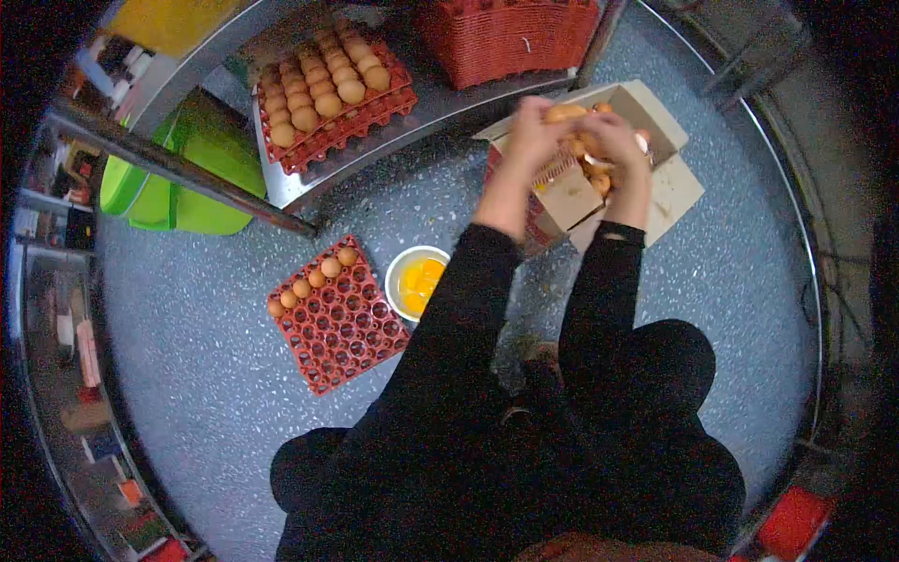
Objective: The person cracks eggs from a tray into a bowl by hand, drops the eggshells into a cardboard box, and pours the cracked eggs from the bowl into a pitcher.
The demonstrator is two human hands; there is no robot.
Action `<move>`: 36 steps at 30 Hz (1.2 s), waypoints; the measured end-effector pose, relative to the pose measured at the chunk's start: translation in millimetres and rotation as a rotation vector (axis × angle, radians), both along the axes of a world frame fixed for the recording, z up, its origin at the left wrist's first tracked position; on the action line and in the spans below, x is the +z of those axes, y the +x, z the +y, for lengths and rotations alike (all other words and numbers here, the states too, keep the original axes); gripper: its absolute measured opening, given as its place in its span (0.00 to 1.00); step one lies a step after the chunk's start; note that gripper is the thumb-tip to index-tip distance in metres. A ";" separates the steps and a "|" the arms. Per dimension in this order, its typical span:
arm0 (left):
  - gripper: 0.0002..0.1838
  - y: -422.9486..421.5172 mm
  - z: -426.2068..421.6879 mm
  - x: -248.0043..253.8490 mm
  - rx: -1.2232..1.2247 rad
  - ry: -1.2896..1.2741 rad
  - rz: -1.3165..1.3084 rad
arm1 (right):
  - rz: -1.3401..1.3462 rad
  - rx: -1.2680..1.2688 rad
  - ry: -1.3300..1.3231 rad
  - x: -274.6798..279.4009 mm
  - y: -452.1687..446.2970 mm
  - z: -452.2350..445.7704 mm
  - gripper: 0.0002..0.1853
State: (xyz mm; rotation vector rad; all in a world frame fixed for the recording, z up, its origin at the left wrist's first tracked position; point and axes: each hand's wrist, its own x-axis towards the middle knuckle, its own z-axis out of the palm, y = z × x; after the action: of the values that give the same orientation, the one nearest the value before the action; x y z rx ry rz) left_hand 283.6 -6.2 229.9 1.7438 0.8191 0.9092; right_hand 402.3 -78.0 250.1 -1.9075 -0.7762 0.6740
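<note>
Both my hands are over an open cardboard box with cracked brown eggshells in it. My left hand has its fingers curled at a brown eggshell on the box's far side. My right hand is bent in towards the left one, its fingers smeared by motion; whether it grips a shell is unclear. To the left on the floor, a white bowl holds several yolks, partly covered by my left sleeve. Beside it lies a red egg tray with one row of brown eggs.
A metal shelf at the back carries stacked red trays full of eggs and a red basket. A lime-green bin stands behind the shelf leg. Speckled blue-grey floor surrounds my knees.
</note>
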 end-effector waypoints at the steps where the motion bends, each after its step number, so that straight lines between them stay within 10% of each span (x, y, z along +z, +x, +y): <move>1: 0.29 25.7 -3.2 1.5 -0.125 -0.144 -0.109 | 0.011 -0.087 -0.015 7.4 19.2 -5.2 0.17; 8: 0.24 -3.5 11.4 -20.7 0.128 0.354 -0.091 | -0.286 -0.287 -0.311 -55.5 131.7 -1.4 0.27; 12: 0.12 -158.1 39.8 -54.8 0.681 0.077 -0.100 | -0.188 -0.256 0.015 -69.7 95.8 11.9 0.19; 14: 0.13 -247.1 56.7 -107.9 1.081 0.280 0.340 | 0.060 -0.220 0.161 -32.7 11.4 15.5 0.18; 18: 0.19 -383.4 56.7 -183.3 1.242 -0.176 1.129 | 0.303 0.186 0.095 -21.9 -61.8 38.6 0.15; 25: 0.15 -519.1 61.9 -254.3 0.868 -0.057 1.341 | 0.391 0.545 -0.095 -77.8 -166.8 60.4 0.16; 36: 0.20 -523.9 47.3 -208.1 0.917 -0.217 1.043 | 0.810 0.659 -0.280 -171.4 -222.9 32.4 0.17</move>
State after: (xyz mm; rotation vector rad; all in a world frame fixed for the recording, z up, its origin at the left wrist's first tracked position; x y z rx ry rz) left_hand -240.2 41.1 21.8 1.5630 2.4167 0.3269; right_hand 179.4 -45.7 78.8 -1.3681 -0.7782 1.8914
